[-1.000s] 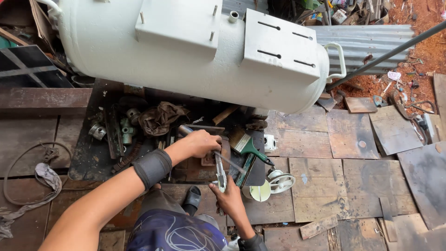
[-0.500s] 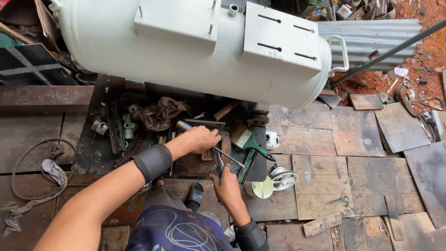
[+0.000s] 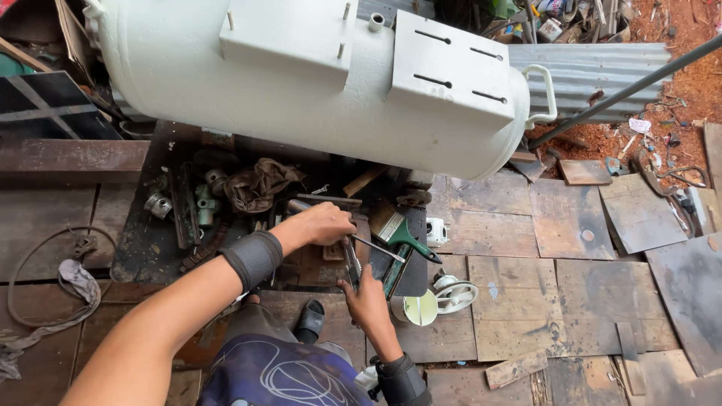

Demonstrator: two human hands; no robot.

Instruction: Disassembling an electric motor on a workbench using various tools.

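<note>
Below, both hands on metal tool

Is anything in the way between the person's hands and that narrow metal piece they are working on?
Nothing visible. The right hand already touches the narrow metal piece from below, and the left hand sits just above it, closed on a thin metal rod. The green-handled brush lies off to the side.

- Tank, at twelve o'clock: matt white painted metal, slightly grainy.
- Floor boards, at three o'clock: worn, rough wood.
- Corrugated sheet, at two o'clock: dull grey metal.
- Rag, at ten o'clock: crumpled brown cloth.
</note>
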